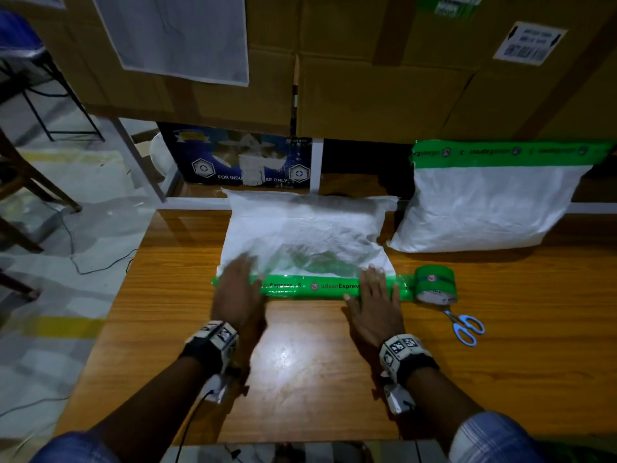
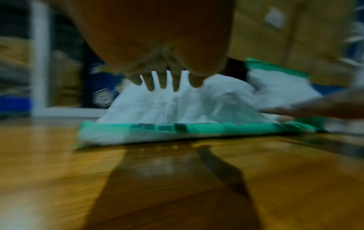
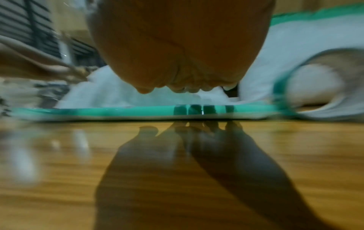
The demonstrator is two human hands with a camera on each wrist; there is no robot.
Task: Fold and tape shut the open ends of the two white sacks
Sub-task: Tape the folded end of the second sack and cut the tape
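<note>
A white sack [image 1: 307, 235] lies flat on the wooden table [image 1: 300, 362], a strip of green printed tape [image 1: 320, 287] along its near folded end. My left hand [image 1: 238, 289] lies flat over the tape's left part, fingers straight. My right hand [image 1: 374, 295] lies flat over the right part. The strip runs right to the green tape roll [image 1: 435, 284]. A second white sack [image 1: 484, 205] leans at the back right, its top sealed with green tape [image 1: 507, 153]. In the blurred wrist views, straight fingers [image 2: 163, 80] hover above the near sack [image 2: 177, 105] and its tape [image 3: 138, 111].
Blue-handled scissors [image 1: 465, 325] lie near the roll, right of my right hand. Large cardboard boxes [image 1: 367, 78] stack behind the table. A dark blue printed box [image 1: 240, 162] stands below them. A chair frame [image 1: 33, 78] and floor cables are at the left.
</note>
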